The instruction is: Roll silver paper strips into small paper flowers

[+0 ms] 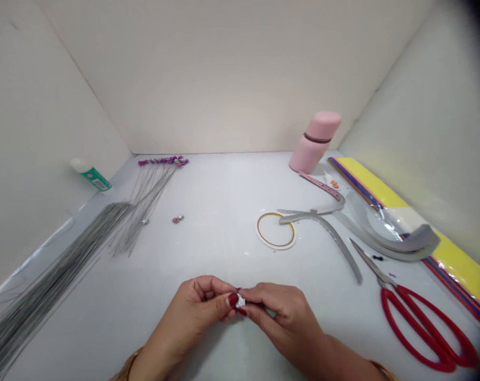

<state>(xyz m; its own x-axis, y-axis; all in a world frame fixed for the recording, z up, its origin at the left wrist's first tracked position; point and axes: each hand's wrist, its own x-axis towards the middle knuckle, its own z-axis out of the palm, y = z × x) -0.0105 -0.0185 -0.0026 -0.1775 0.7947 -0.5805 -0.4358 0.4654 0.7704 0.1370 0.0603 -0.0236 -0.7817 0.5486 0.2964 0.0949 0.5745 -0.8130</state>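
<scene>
Low in the middle of the view, both hands meet around a small crumpled silvery-white piece (240, 301); its kind is too small to tell. My left hand (200, 304) pinches it between thumb and fingers from the left. From the right, my right hand (281, 312) grips the same piece with thumb and forefinger. The fingers cover part of it. Beyond the hands lie a roll of thin white tape (259, 238), on its side, and a tiny silver-and-red bit (178, 219).
Red-handled scissors (416, 323) lie at right, beside grey strips (338, 238) and yellow packaged sheets (390, 203). A pink bottle (313, 143) stands behind. Left are a bundle of grey wires (65, 275), purple-tipped stems (160, 161) and a white-green glue bottle (92, 175).
</scene>
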